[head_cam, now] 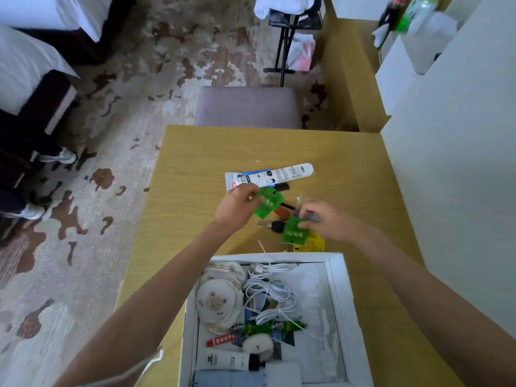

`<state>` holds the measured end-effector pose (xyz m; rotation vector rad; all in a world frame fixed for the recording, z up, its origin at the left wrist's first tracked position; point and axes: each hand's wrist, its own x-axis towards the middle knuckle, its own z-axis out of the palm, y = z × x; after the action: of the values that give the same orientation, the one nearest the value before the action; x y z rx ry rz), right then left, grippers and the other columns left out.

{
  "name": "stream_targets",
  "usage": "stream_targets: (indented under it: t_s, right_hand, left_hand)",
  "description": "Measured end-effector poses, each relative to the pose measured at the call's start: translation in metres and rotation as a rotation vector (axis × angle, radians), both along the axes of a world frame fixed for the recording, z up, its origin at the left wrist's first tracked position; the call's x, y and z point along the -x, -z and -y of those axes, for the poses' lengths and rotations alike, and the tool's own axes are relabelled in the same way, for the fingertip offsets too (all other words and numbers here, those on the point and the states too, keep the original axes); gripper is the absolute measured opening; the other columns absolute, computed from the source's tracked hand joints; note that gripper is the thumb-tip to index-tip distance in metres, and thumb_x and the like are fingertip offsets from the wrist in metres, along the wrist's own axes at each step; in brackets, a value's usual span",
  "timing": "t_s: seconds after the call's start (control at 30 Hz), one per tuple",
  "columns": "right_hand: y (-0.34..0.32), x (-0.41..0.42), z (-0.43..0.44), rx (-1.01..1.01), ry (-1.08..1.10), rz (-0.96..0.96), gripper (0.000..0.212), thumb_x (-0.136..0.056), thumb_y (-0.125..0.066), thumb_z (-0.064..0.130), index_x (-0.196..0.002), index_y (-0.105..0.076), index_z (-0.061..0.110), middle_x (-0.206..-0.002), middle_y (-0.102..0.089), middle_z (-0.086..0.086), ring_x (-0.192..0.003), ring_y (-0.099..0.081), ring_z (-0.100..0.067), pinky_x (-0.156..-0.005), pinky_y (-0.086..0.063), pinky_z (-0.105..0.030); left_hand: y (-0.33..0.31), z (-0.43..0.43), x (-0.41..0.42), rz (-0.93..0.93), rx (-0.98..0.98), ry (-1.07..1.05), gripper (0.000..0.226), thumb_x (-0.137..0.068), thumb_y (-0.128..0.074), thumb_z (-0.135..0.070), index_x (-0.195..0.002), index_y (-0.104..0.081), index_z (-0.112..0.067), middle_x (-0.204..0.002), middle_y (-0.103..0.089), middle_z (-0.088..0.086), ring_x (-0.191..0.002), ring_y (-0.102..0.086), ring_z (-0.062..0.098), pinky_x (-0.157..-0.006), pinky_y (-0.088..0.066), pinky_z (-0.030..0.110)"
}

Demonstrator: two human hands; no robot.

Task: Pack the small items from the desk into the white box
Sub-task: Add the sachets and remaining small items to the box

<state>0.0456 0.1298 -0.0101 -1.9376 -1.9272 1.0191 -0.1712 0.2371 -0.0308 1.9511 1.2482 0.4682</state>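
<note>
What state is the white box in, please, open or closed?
Open: no lid covers the white box, and the white cable and bear-print cloth inside show from above.

Matt wood-grain desk [195, 163] – glossy plastic green sachets [268, 203].

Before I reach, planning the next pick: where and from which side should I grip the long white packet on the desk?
Probably pinch the long white packet across its narrow right end, from above: it lies flat, with bare desk around that end.
</note>
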Motion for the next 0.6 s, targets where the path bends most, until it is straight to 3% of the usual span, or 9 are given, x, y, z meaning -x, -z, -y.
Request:
stream_targets:
  t_s: [0.07,0.13,0.23,0.33,0.37,0.47,0.6]
  right_hand:
    - [-0.028,0.006,0.015,-0.095,0.179,-0.231,0.005,-0.090,-0.066,0.018,-0.089,-0.062,0.015,-0.093,-0.065,-0.009,-0.069,-0.059,0.005,-0.063,-0.049,-0.014]
    - [-0.050,0.015,0.033,-0.181,0.265,-0.355,0.004,-0.090,-0.064,0.024,-0.089,-0.060,0.023,-0.087,-0.064,0.000,-0.065,-0.059,0.005,-0.061,-0.049,-0.012]
    - [-0.074,0.028,0.060,-0.247,0.292,-0.456,0.007,-0.087,-0.067,0.028,-0.087,-0.061,0.027,-0.081,-0.063,0.002,-0.063,-0.060,0.000,-0.058,-0.051,-0.017]
    - [-0.086,0.034,0.084,-0.338,0.355,-0.472,0.009,-0.085,-0.070,0.026,-0.090,-0.062,0.025,-0.085,-0.065,-0.001,-0.073,-0.064,-0.020,-0.067,-0.054,-0.034]
    - [-0.088,0.034,0.093,-0.390,0.378,-0.480,0.010,-0.085,-0.071,0.024,-0.090,-0.062,0.025,-0.085,-0.065,-0.001,-0.075,-0.064,-0.020,-0.068,-0.053,-0.034]
    - [-0.091,0.031,0.116,-0.561,0.402,-0.378,0.018,-0.082,-0.072,0.024,-0.096,-0.059,0.024,-0.087,-0.061,0.011,-0.078,-0.058,0.004,-0.067,-0.046,-0.013]
    - [-0.084,0.026,0.144,-0.614,0.317,-0.222,0.047,-0.082,-0.070,0.027,-0.125,-0.054,0.019,-0.101,-0.052,0.020,-0.084,-0.054,0.009,-0.066,-0.045,-0.007]
  left_hand:
    - [-0.021,0.012,0.004,0.153,0.032,-0.082,0.008,-0.086,-0.065,-0.024,-0.090,-0.065,-0.017,-0.078,-0.065,-0.003,-0.068,-0.056,0.009,-0.065,-0.045,0.026]
    - [-0.046,0.028,0.005,0.308,0.083,-0.080,0.008,-0.087,-0.065,-0.024,-0.080,-0.062,-0.023,-0.068,-0.062,-0.014,-0.058,-0.052,-0.002,-0.057,-0.040,0.012]
    - [-0.078,0.063,0.002,0.437,0.066,0.059,0.023,-0.090,-0.062,-0.017,-0.072,-0.059,-0.031,-0.056,-0.058,-0.022,-0.052,-0.047,-0.008,-0.053,-0.034,0.005]
    - [-0.098,0.100,-0.002,0.459,0.028,0.184,0.026,-0.092,-0.058,-0.021,-0.070,-0.056,-0.036,-0.056,-0.053,-0.022,-0.052,-0.043,-0.006,-0.052,-0.032,0.007]
    - [-0.103,0.110,-0.002,0.457,0.009,0.206,0.026,-0.092,-0.057,-0.023,-0.071,-0.057,-0.039,-0.057,-0.053,-0.023,-0.053,-0.043,-0.006,-0.052,-0.032,0.007]
    - [-0.113,0.138,0.000,0.433,-0.011,0.252,0.022,-0.090,-0.060,-0.026,-0.080,-0.061,-0.046,-0.066,-0.060,-0.027,-0.061,-0.052,-0.007,-0.058,-0.037,0.006]
    - [-0.103,0.179,-0.001,0.350,-0.044,0.244,0.019,-0.090,-0.061,-0.018,-0.080,-0.061,-0.034,-0.065,-0.060,-0.024,-0.060,-0.053,-0.008,-0.058,-0.037,0.006]
